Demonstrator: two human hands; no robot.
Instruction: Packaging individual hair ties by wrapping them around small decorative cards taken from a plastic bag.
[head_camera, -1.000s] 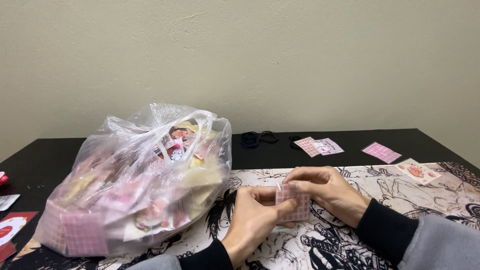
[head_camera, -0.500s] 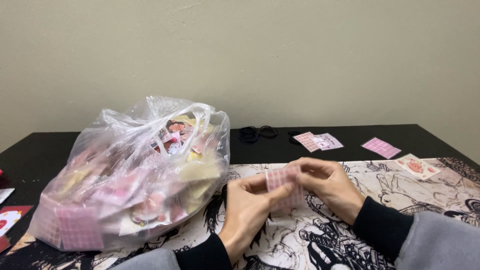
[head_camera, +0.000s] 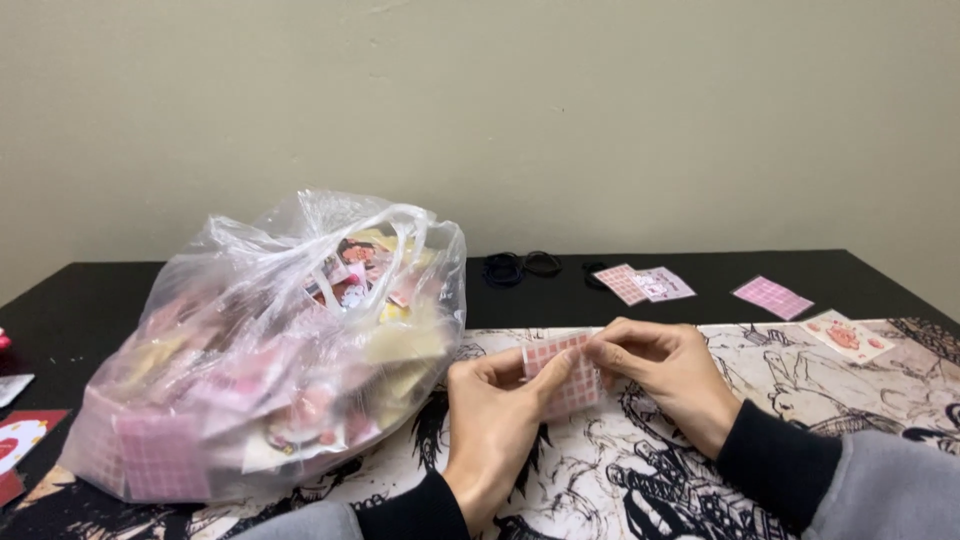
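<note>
Pink grid card pack pinched at both ends, left hand and right hand fingers clamped, lifted off printed mat beside plastic bag for squaring

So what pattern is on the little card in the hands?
A pink and white checked grid on the card, clearest in the head view.

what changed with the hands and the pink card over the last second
Both hands, left hand and right hand, still pinch the pink checked card; it dipped slightly and tilted. The plastic bag, loose cards and hair ties stayed put.
</note>
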